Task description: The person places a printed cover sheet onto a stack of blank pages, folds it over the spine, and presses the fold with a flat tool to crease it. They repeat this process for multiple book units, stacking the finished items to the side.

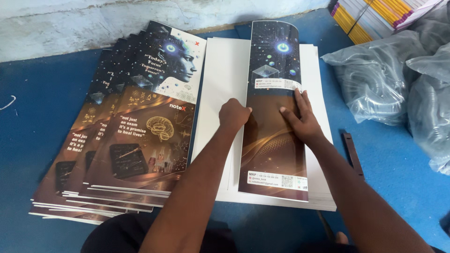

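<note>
Two hands press one folded printed cover on a white stack.

The left hand, fingers curled into a fist, pushes on the left edge of the dark cover sheet; the right hand lies flat on it, fingers spread narrow, holding nothing. The sheet rests on the stack of white sheets, mid-surface. To the left lies one fanned pile of printed covers, about five showing. Two clear plastic bags lie right.
</note>
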